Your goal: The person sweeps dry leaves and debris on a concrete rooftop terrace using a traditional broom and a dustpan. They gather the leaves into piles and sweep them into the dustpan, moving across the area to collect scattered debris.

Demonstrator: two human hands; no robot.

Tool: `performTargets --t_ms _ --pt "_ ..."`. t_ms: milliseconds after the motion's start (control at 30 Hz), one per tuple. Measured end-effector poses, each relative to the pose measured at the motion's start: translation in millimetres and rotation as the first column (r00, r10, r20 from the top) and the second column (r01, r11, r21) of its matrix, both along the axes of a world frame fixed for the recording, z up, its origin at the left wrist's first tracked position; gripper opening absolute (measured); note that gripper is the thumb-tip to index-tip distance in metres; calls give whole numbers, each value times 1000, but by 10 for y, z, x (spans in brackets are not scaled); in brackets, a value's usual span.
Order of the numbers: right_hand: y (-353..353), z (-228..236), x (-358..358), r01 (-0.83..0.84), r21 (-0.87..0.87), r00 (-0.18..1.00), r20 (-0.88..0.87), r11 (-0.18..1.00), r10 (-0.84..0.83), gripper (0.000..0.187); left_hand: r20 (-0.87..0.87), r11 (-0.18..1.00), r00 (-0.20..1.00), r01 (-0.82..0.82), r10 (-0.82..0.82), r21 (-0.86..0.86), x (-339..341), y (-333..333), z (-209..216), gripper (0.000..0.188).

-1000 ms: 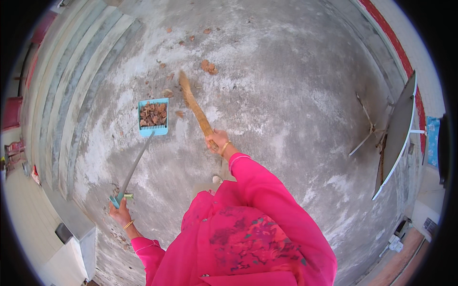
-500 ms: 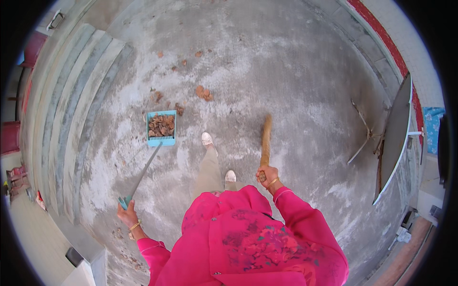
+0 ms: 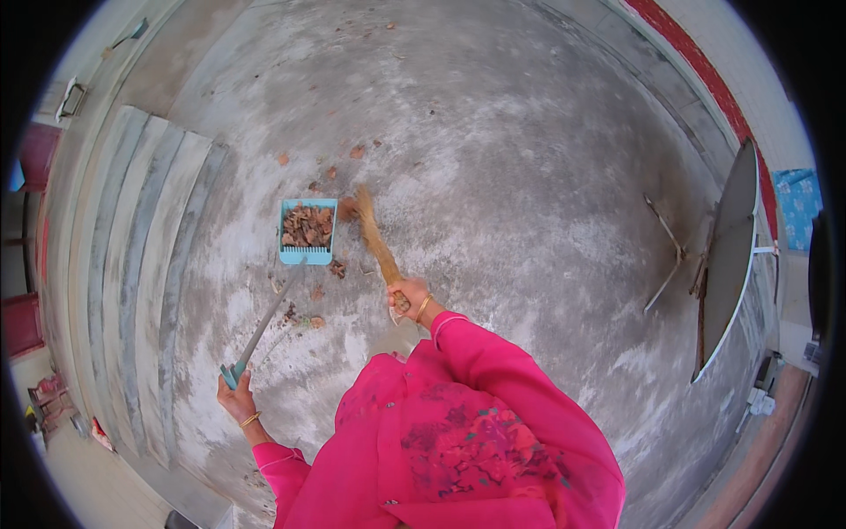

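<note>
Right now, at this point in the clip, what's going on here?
A person in a pink top grips a hand broom in the right hand; its bristle end is by a leaf clump just right of the blue dustpan. The left hand holds the dustpan's long handle. Dry brown leaves fill much of the pan, while loose debris lies scattered around it on the concrete ground.

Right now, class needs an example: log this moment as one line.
left hand: grips dustpan handle | right hand: grips broom | dustpan: holds brown leaves | broom tip: right of dustpan | floor: loose leaves
</note>
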State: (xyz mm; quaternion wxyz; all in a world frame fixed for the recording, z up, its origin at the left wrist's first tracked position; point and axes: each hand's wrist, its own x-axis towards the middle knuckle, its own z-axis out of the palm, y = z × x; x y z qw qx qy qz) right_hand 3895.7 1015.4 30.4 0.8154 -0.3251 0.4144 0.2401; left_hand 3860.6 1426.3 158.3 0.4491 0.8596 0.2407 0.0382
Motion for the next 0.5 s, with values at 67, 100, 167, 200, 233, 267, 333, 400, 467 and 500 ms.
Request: performTargets --t_ms 67,100,167,200,233,267,333,400,467,500 --pt "-301 220 157 -91 -104 995 41 990 96 23 21 1000 1000 -4 4 -13 383 -121 10 21" --pt "-468 343 132 -161 -222 982 58 962 178 29 51 999 999 14 -12 -35 478 -166 35 20" --pt "-749 550 156 -233 -435 963 22 870 268 36 38 1000 999 10 -11 22 755 -303 79 20" --pt "-876 626 179 -241 -532 962 -18 812 274 38 42 1000 999 1 -1 -15 901 -389 94 20" --pt "-1027 672 249 -248 -610 962 -62 753 267 40 60 1000 998 11 -11 -1 1048 -478 109 19" --pt "-1194 694 315 -218 -584 973 -67 782 220 38 56 999 998 3 -5 46 1154 -566 127 19" --pt "-1565 679 466 -138 -512 990 -87 848 109 35 74 999 997 -13 9 53 1371 -757 165 18" --pt "-1909 553 736 -70 -524 994 -112 849 12 29 45 995 996 -73 70 67 1609 -1022 191 19" --pt "-2133 352 1040 12 -424 986 -145 905 -81 23 -3 989 991 -133 134 58 1735 -1226 300 19" --pt "-2243 247 1222 59 -318 978 -172 946 -119 19 27 990 991 -131 130 60 1799 -1326 351 20"
